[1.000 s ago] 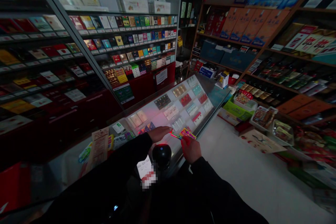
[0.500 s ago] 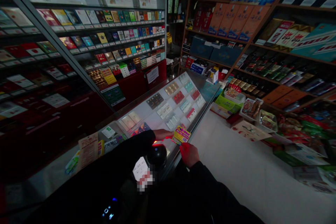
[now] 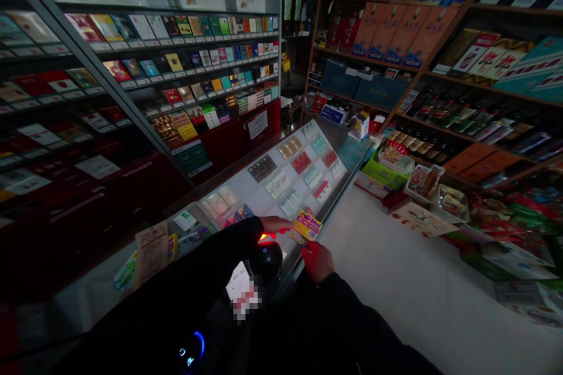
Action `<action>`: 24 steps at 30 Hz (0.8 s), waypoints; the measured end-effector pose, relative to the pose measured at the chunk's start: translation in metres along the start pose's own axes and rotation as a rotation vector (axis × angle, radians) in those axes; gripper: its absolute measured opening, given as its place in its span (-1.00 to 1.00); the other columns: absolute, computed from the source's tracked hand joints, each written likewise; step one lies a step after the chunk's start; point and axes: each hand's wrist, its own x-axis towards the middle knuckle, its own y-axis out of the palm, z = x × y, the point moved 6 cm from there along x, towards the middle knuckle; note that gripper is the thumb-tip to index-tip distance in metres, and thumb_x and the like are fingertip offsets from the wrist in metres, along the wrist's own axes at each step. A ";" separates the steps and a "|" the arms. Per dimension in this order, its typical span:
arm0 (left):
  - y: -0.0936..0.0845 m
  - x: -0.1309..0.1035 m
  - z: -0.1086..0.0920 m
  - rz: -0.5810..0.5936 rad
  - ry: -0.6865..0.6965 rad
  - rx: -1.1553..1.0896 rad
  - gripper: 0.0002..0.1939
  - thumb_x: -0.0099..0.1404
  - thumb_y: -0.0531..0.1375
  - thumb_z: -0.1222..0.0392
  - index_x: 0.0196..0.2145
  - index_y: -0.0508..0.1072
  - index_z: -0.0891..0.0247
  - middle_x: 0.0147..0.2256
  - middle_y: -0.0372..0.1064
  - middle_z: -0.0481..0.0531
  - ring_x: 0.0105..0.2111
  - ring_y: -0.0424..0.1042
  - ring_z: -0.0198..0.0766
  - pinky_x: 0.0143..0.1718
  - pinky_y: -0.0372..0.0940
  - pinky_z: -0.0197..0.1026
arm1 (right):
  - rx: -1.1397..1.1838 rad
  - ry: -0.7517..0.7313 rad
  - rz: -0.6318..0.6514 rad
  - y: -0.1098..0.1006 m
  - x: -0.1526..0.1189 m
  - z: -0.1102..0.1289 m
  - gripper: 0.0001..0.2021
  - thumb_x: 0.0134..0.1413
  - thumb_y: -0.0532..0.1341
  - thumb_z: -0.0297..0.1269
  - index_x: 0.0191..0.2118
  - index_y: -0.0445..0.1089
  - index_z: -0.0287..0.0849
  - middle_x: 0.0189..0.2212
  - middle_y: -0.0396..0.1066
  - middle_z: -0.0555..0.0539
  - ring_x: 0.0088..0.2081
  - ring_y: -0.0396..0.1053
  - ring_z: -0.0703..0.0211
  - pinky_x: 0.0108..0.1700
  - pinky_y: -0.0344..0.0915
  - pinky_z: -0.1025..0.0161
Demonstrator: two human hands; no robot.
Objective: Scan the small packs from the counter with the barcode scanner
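Note:
A small yellow and pink packet (image 3: 307, 224) is over the glass counter (image 3: 275, 206). My right hand (image 3: 318, 261) has its fingers closed on the packet's lower edge. Palm down, my left hand (image 3: 276, 225) reaches to the packet's left side with its fingers stretched out; whether the fingertips touch it cannot be made out. Under the left hand stands a round black device (image 3: 266, 260) that glows red at its top and lights both hands. A white paper (image 3: 243, 292), partly pixelated, is beside the device.
Behind the counter, a glass cabinet (image 3: 171, 44) holds rows of small boxes. Wooden shelves (image 3: 424, 73) with cartons and bottles stand at the right. Packaged snacks (image 3: 423, 180) in trays lie right of the counter. A brown pack (image 3: 152, 252) lies on the counter's left end.
The packet's lower strip has tilted in my right hand and now shows as a separate flap. The blue ring light at the bottom shows more. The view has shifted slightly.

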 end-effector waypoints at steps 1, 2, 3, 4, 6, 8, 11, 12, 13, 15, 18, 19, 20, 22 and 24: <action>-0.002 -0.002 0.000 0.001 0.003 -0.021 -0.28 0.09 0.16 -0.37 0.02 0.48 0.19 0.06 0.43 0.13 0.03 0.36 -0.03 -0.12 0.29 -0.14 | -0.005 0.003 -0.004 -0.001 0.001 0.000 -0.71 0.24 0.14 -0.27 -0.05 0.54 -0.20 -0.11 0.58 -0.20 -0.06 0.52 0.05 -0.04 0.32 0.27; -0.005 -0.004 0.001 -0.009 0.009 -0.047 -0.28 0.10 0.17 -0.36 0.05 0.46 0.20 0.10 0.40 0.14 0.04 0.36 -0.04 -0.11 0.28 -0.15 | -0.003 0.001 -0.006 -0.002 0.001 0.001 -0.71 0.25 0.13 -0.26 -0.05 0.54 -0.20 -0.11 0.58 -0.20 -0.07 0.53 0.05 -0.05 0.32 0.28; -0.008 -0.008 0.001 -0.030 0.017 -0.074 -0.28 0.11 0.16 -0.34 0.06 0.44 0.20 0.14 0.37 0.14 0.06 0.35 -0.06 -0.10 0.27 -0.16 | 0.005 -0.005 -0.007 -0.003 0.002 0.003 -0.71 0.25 0.13 -0.26 -0.04 0.53 -0.21 -0.11 0.58 -0.19 -0.07 0.53 0.06 -0.06 0.32 0.28; -0.011 -0.012 0.002 -0.056 0.027 -0.098 -0.30 0.13 0.15 -0.33 0.08 0.43 0.19 0.16 0.35 0.14 0.08 0.35 -0.07 -0.09 0.26 -0.16 | 0.017 -0.015 -0.007 -0.005 0.003 0.006 -0.71 0.25 0.13 -0.26 -0.04 0.53 -0.21 -0.11 0.58 -0.19 -0.08 0.53 0.07 -0.06 0.32 0.29; -0.016 -0.022 0.002 -0.122 0.053 -0.139 -0.34 0.17 0.13 -0.30 0.08 0.42 0.18 0.18 0.34 0.13 0.11 0.34 -0.08 -0.09 0.24 -0.17 | 0.040 -0.042 -0.009 -0.009 0.007 0.015 -0.71 0.25 0.14 -0.26 -0.02 0.52 -0.22 -0.11 0.58 -0.18 -0.08 0.53 0.09 -0.06 0.32 0.30; -0.022 -0.036 0.004 -0.192 0.080 -0.177 -0.36 0.19 0.12 -0.28 0.06 0.42 0.20 0.16 0.36 0.14 0.11 0.35 -0.08 -0.08 0.24 -0.16 | 0.054 -0.074 -0.019 -0.015 0.011 0.029 -0.70 0.23 0.16 -0.26 -0.03 0.52 -0.22 -0.12 0.58 -0.19 -0.08 0.52 0.08 -0.05 0.33 0.28; -0.032 -0.061 0.008 -0.275 0.119 -0.225 -0.37 0.18 0.14 -0.26 0.04 0.43 0.25 0.12 0.39 0.17 0.08 0.37 -0.08 -0.07 0.26 -0.16 | 0.074 -0.140 -0.026 -0.022 0.017 0.056 -0.70 0.21 0.17 -0.25 -0.04 0.53 -0.24 -0.13 0.58 -0.20 -0.09 0.52 0.06 -0.05 0.34 0.26; -0.036 -0.070 0.009 -0.293 0.135 -0.227 -0.37 0.18 0.15 -0.26 0.02 0.44 0.26 0.10 0.41 0.16 0.06 0.38 -0.09 -0.06 0.27 -0.16 | 0.081 -0.164 -0.027 -0.024 0.019 0.067 -0.70 0.21 0.18 -0.25 -0.04 0.54 -0.25 -0.13 0.58 -0.21 -0.09 0.52 0.06 -0.04 0.34 0.25; -0.040 -0.080 0.011 -0.310 0.152 -0.223 -0.38 0.18 0.16 -0.27 0.01 0.45 0.26 0.08 0.43 0.15 0.05 0.38 -0.09 -0.05 0.27 -0.16 | 0.086 -0.189 -0.027 -0.025 0.021 0.079 -0.69 0.20 0.18 -0.26 -0.03 0.54 -0.25 -0.13 0.58 -0.22 -0.08 0.52 0.05 -0.04 0.33 0.25; -0.050 -0.100 0.018 -0.344 0.168 -0.199 -0.39 0.17 0.18 -0.28 -0.03 0.48 0.25 0.03 0.47 0.14 0.02 0.40 -0.09 -0.03 0.29 -0.15 | 0.095 -0.238 -0.030 -0.028 0.023 0.102 -0.68 0.20 0.18 -0.25 -0.03 0.54 -0.26 -0.12 0.58 -0.23 -0.07 0.51 0.05 -0.01 0.32 0.25; -0.070 -0.132 0.035 -0.467 0.133 -0.214 -0.37 0.18 0.16 -0.29 0.00 0.47 0.27 0.01 0.49 0.14 0.00 0.43 -0.07 -0.06 0.32 -0.15 | 0.135 -0.329 -0.009 -0.029 0.025 0.139 -0.68 0.19 0.19 -0.24 -0.02 0.54 -0.24 -0.08 0.57 -0.20 -0.05 0.50 0.08 0.01 0.31 0.25; -0.077 -0.143 0.042 -0.522 0.116 -0.212 -0.36 0.19 0.14 -0.28 0.00 0.47 0.28 0.01 0.50 0.14 0.00 0.44 -0.07 -0.08 0.33 -0.15 | 0.157 -0.361 0.018 -0.027 0.025 0.151 -0.69 0.18 0.19 -0.25 -0.03 0.54 -0.23 -0.09 0.57 -0.18 -0.05 0.50 0.09 0.01 0.31 0.27; -0.083 -0.154 0.048 -0.573 0.105 -0.193 -0.38 0.20 0.13 -0.26 0.00 0.47 0.28 0.01 0.50 0.13 0.01 0.44 -0.07 -0.08 0.34 -0.16 | 0.180 -0.386 0.056 -0.023 0.025 0.163 -0.70 0.17 0.19 -0.25 -0.05 0.54 -0.22 -0.11 0.58 -0.16 -0.07 0.50 0.11 -0.01 0.32 0.28; -0.099 -0.177 0.062 -0.726 0.059 -0.102 -0.44 0.21 0.10 -0.19 -0.04 0.50 0.28 -0.01 0.52 0.11 0.00 0.45 -0.07 -0.07 0.34 -0.16 | 0.227 -0.416 0.164 -0.009 0.025 0.185 -0.72 0.17 0.18 -0.27 -0.08 0.55 -0.21 -0.20 0.60 -0.12 -0.14 0.52 0.15 -0.10 0.34 0.31; -0.115 -0.201 0.077 -0.892 -0.001 0.016 -0.46 0.23 0.08 -0.13 -0.05 0.51 0.33 -0.03 0.53 0.14 -0.02 0.46 -0.06 -0.04 0.34 -0.14 | 0.280 -0.431 0.283 0.009 0.024 0.208 -0.73 0.18 0.17 -0.28 -0.12 0.55 -0.24 -0.31 0.60 -0.10 -0.24 0.52 0.17 -0.20 0.34 0.33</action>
